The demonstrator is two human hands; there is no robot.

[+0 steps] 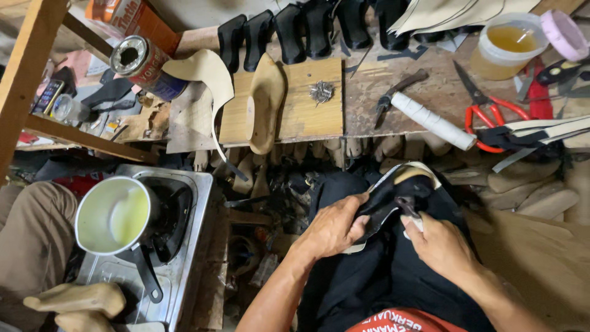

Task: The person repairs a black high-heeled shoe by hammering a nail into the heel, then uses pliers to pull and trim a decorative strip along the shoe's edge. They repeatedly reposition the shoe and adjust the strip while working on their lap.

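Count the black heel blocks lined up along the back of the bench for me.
6 black heel blocks stand in a row at the bench's back edge, above the wooden board. The rightmost are partly covered, so more may be hidden.

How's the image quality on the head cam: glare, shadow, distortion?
Head view: sharp on both hands; left hand and right hand hold a black shoe upper. Glare on the pan and tin can; deep shadow under the workbench; wide-angle bending at the edges.
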